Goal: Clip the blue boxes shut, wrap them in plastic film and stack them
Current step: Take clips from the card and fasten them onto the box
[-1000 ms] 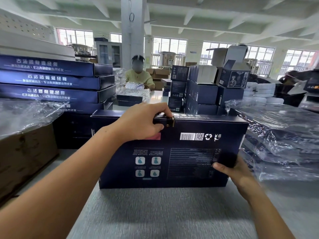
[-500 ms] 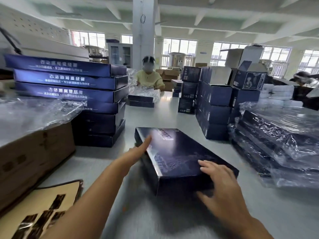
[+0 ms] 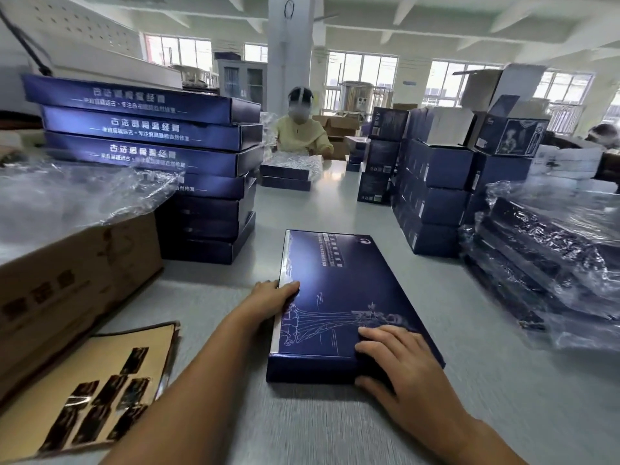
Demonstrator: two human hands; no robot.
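A flat dark blue box (image 3: 339,297) with a pale line drawing lies lid-up on the grey table (image 3: 322,427), its long side running away from me. My left hand (image 3: 272,297) is against the box's left edge, with fairly straight fingers resting over the top rim. At the near right corner, my right hand (image 3: 397,359) holds the box with fingers spread on the lid and the thumb on the front wall. A sheet of clear plastic film (image 3: 70,196) lies crumpled on a cardboard carton (image 3: 77,283) at the left.
Unwrapped blue boxes (image 3: 151,135) are stacked at back left. Film-wrapped boxes (image 3: 553,260) are piled at the right, with smaller blue cartons (image 3: 436,186) behind them. A brown sheet with dark pieces (image 3: 87,394) lies near left. A person (image 3: 298,135) works across the table.
The box stood on its long edge facing me; it now lies flat, turned lengthwise away. My left hand left the clasp for the left edge. My right hand moved onto the near corner.
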